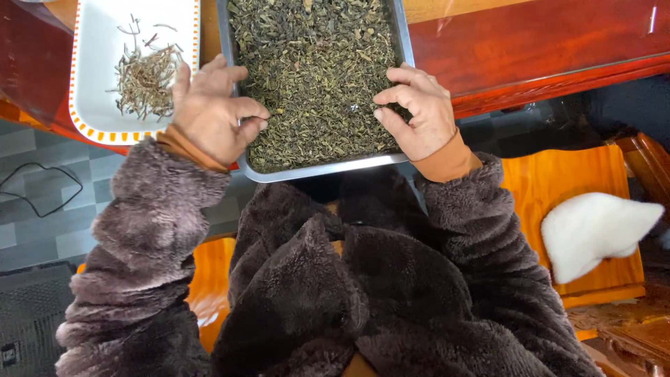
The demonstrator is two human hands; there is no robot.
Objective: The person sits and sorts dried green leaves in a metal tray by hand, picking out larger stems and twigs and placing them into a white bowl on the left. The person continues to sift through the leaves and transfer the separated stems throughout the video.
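At the near edge of a red-brown wooden table [558, 42], one metal tray [317, 169] heaped with dried green tea leaves [314, 70] sits between a person's two hands, its front rim reaching just past the table edge toward the body. One white dish with an orange-dashed border [91, 105] lies just left of the tray, holding a single small pile of pale, thin stems [145, 80].

The left hand [209, 112] rests over the tray's left rim, knuckles up, fingers curled inward, thumb and fingertips pinched among the leaves at the edge; whether it is gripping the rim or only leaves cannot be told. The right hand [417, 112] mirrors it at the right rim, fingers bent down into the leaves, thumb angled toward the tray's front corner; its fingertips are buried, so its hold is likewise unclear. Both wrists emerge from orange cuffs under thick, fuzzy brown sleeves [153, 223].

One white fluffy cushion [593, 234] lies on an orange wooden stool [579, 181] at right. One black cable [42, 188] loops on the grey tiled floor at left. The far ends of tray and dish are cut off by the upper frame.
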